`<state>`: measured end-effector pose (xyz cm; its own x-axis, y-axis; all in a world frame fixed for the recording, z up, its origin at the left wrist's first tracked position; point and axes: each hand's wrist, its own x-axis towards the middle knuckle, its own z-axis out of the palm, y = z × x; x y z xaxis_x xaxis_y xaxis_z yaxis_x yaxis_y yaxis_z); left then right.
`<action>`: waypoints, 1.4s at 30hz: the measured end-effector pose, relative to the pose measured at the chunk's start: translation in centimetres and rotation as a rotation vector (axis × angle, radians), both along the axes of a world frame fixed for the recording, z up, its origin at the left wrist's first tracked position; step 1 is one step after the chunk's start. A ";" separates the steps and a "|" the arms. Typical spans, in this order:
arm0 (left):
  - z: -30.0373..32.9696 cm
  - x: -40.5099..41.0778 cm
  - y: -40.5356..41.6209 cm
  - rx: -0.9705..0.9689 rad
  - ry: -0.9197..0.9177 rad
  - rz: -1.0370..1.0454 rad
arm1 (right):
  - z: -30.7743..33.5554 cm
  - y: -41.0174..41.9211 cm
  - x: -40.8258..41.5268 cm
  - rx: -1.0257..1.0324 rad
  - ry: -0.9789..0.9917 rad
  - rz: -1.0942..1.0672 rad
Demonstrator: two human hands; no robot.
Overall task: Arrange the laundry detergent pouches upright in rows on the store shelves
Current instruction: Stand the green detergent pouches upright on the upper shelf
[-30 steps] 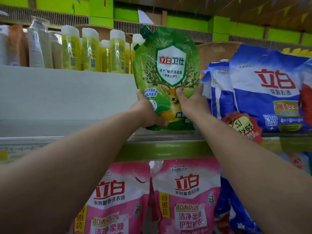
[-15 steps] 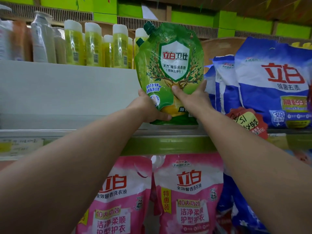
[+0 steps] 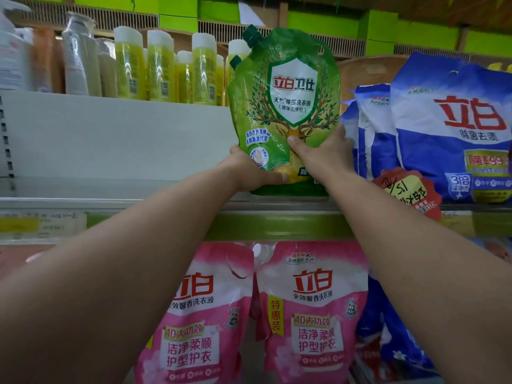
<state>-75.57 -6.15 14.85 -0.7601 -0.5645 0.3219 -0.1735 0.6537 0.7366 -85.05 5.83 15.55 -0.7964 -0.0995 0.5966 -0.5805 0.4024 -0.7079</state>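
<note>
The left hand (image 3: pixel 250 169) is clamped on the lower left corner of the green pouch (image 3: pixel 288 106), the right hand (image 3: pixel 324 155) on its lower right, so the pouch rises toward 12 o'clock from both grips, long axis upright, base on the upper shelf (image 3: pixel 166 202). Blue bags (image 3: pixel 448 128) stand at its 3 o'clock. Against the earlier frame, little change is noted beyond the thumbs sitting slightly higher on the pouch face.
</note>
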 end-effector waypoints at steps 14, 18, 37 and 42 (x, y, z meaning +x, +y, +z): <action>0.7 2.0 -0.4 -0.044 0.242 0.156 | 0.4 -0.2 1.9 0.128 0.497 -0.203; 1.0 3.1 -1.2 -0.111 0.213 0.173 | 0.5 -1.0 2.7 0.132 0.494 -0.124; 0.5 15.5 -12.2 -0.225 0.254 0.378 | 0.6 -15.5 15.3 0.197 0.485 0.253; 0.1 20.7 -17.5 -0.183 0.274 0.504 | 0.2 -20.7 19.0 0.231 0.443 0.341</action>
